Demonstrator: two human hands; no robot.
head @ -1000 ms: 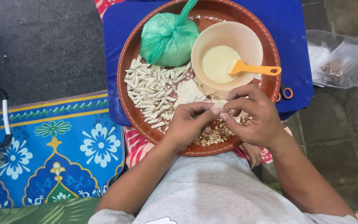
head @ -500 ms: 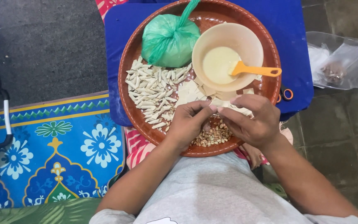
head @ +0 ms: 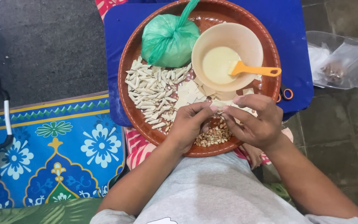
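Head view: small pale wrapper (head: 219, 105) sits between both hands' fingertips, over the tray (head: 126, 79), above the peanuts (head: 214, 133). Long axis runs approx left-right, hard to tell more, mostly hidden. Left hand (head: 189, 124) pinches its left end w/ thumb and fingers pressed together; right hand (head: 255, 120) pinches the right end, other fingers curled. Bowl (head: 245, 43) w/ brush (head: 253, 69) just behind.

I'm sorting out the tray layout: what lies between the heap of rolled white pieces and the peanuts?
In the head view, a loose stack of flat pale wrapper squares lies between the rolled pieces and the peanuts, partly covered by the left hand.
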